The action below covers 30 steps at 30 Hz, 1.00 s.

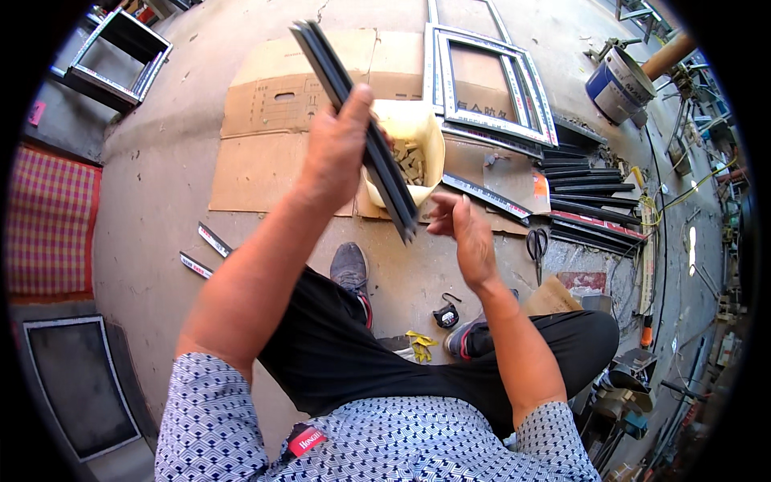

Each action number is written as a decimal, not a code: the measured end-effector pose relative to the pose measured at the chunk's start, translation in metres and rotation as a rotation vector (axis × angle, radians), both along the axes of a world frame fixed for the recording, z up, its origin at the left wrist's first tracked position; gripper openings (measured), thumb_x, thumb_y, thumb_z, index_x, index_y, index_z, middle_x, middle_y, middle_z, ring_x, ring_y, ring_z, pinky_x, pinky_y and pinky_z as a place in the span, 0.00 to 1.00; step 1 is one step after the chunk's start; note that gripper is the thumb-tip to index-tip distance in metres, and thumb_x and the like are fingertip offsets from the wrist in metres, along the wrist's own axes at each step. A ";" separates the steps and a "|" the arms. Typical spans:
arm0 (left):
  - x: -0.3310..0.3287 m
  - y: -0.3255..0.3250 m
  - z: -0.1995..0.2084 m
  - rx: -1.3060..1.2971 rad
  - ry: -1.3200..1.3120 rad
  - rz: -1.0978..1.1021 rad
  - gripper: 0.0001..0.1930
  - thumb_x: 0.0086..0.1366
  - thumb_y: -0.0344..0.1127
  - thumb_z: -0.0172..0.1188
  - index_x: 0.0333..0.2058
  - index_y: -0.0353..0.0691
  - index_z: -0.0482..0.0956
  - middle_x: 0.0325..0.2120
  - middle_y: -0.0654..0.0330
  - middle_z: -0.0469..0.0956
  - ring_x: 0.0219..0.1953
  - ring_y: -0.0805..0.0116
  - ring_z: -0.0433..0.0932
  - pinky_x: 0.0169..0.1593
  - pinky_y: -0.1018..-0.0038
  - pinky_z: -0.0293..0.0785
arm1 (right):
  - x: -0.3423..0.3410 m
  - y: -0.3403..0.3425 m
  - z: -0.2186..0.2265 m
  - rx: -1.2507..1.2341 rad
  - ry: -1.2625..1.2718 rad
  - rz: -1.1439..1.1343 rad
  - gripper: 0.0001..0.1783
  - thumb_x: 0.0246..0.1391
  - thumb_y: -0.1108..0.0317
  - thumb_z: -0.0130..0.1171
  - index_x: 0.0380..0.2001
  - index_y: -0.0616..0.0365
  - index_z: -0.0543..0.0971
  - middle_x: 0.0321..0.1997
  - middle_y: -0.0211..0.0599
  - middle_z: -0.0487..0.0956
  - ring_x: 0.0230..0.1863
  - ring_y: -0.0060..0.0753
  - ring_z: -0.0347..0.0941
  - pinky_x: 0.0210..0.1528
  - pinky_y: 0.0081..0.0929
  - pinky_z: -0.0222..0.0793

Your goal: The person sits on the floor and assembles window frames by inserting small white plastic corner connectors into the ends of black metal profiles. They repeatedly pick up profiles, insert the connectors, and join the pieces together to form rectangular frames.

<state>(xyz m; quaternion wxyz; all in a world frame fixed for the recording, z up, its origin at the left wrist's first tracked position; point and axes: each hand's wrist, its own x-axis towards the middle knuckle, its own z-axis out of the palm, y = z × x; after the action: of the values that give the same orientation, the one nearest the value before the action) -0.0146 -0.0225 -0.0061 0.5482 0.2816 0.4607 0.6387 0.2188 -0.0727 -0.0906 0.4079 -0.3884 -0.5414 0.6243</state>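
Observation:
My left hand [333,157] is wrapped round a dark grooved profile strip [393,193], slanting from upper left to lower right. Its lower end hangs just left of my right hand [470,241], whose fingers are apart with nothing seen in them. Behind the strip stands a cream plastic bucket [434,149] with small tan pieces [411,163] inside; the strip hides part of it. Another dark profile with a printed white film [486,197] lies to the right of the bucket. Two more film-covered profile ends [214,239] stick out beyond my left forearm.
Flattened cardboard [265,169] lies under the bucket. White-edged window frames [444,72] and stacked dark profiles [594,189] are at the right. Scissors [537,247], a tape measure [446,314] and yellow scraps [420,345] lie nearer. A paint pail [618,87] stands far right.

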 end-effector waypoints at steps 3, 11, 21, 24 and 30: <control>-0.033 0.005 0.006 0.023 0.006 0.095 0.15 0.73 0.47 0.63 0.40 0.40 0.74 0.26 0.65 0.75 0.30 0.73 0.79 0.39 0.71 0.83 | -0.005 0.037 -0.017 0.044 -0.157 -0.050 0.23 0.75 0.53 0.48 0.52 0.65 0.80 0.37 0.29 0.79 0.37 0.19 0.75 0.44 0.21 0.73; -0.070 0.019 0.014 0.169 -0.037 0.160 0.15 0.74 0.45 0.63 0.42 0.37 0.76 0.29 0.64 0.76 0.33 0.72 0.79 0.44 0.70 0.82 | -0.048 0.126 -0.046 0.159 -0.724 0.036 0.18 0.66 0.61 0.57 0.49 0.64 0.82 0.35 0.39 0.84 0.37 0.27 0.80 0.45 0.29 0.76; -0.086 0.014 0.019 0.105 0.152 0.266 0.18 0.74 0.47 0.63 0.47 0.34 0.78 0.30 0.65 0.77 0.34 0.76 0.78 0.44 0.73 0.81 | -0.111 0.215 -0.164 0.282 -1.184 0.365 0.22 0.62 0.56 0.58 0.53 0.58 0.79 0.54 0.56 0.82 0.58 0.56 0.78 0.62 0.47 0.72; -0.088 0.008 0.022 0.082 0.183 0.273 0.19 0.74 0.47 0.63 0.46 0.34 0.79 0.31 0.64 0.77 0.34 0.76 0.79 0.43 0.73 0.81 | -0.130 0.225 -0.178 0.267 -1.293 0.455 0.26 0.60 0.57 0.60 0.59 0.53 0.77 0.60 0.55 0.77 0.63 0.56 0.73 0.65 0.48 0.70; -0.091 0.006 0.024 0.014 0.199 0.223 0.18 0.77 0.47 0.58 0.48 0.35 0.77 0.32 0.64 0.76 0.33 0.78 0.78 0.42 0.77 0.79 | -0.154 0.239 -0.197 0.380 -1.421 0.553 0.32 0.58 0.63 0.61 0.67 0.47 0.69 0.66 0.48 0.70 0.69 0.54 0.66 0.65 0.49 0.72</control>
<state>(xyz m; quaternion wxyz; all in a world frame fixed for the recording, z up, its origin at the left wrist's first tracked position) -0.1054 -0.0164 0.0180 0.4235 0.2946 0.5366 0.6678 0.0650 0.1667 -0.2878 -0.1466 -0.4693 -0.8471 0.2019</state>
